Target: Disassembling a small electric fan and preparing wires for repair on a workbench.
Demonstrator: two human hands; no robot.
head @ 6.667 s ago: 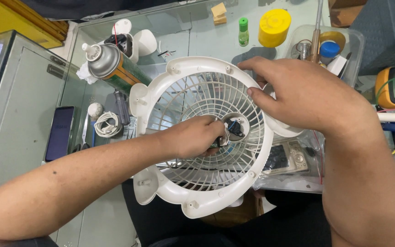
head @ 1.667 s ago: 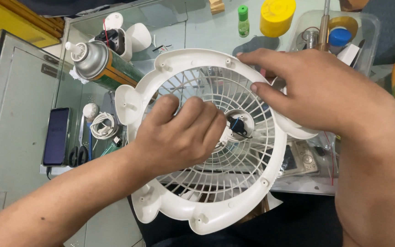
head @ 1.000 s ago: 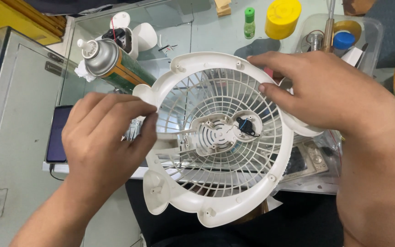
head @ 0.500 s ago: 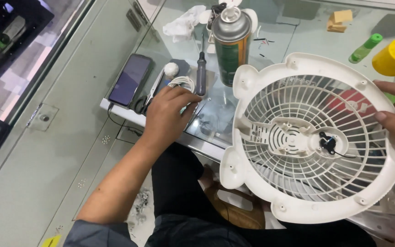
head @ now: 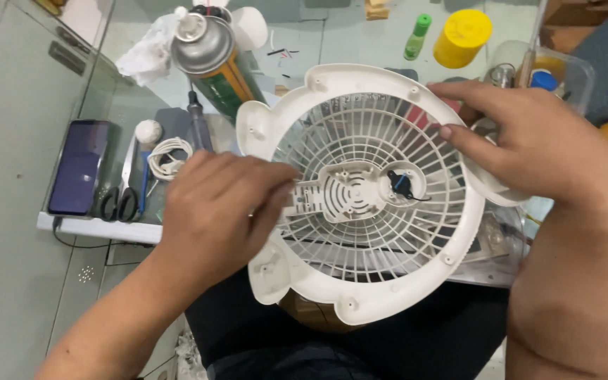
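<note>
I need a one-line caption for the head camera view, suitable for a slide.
Right hand grips the rim of a white fan grille while the left hand reaches its edge.

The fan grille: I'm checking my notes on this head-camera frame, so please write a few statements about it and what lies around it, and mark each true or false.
1. The right hand grips the rim of the white fan grille. True.
2. The left hand rests on the scissors. False: it is at the grille's left edge, and the scissors lie apart on the glass table.
3. A spray can stands behind the grille. True.
4. The dark phone lies right of the grille. False: it lies at the left.
5. The yellow container is tipped over. False: it stands upright.
</note>
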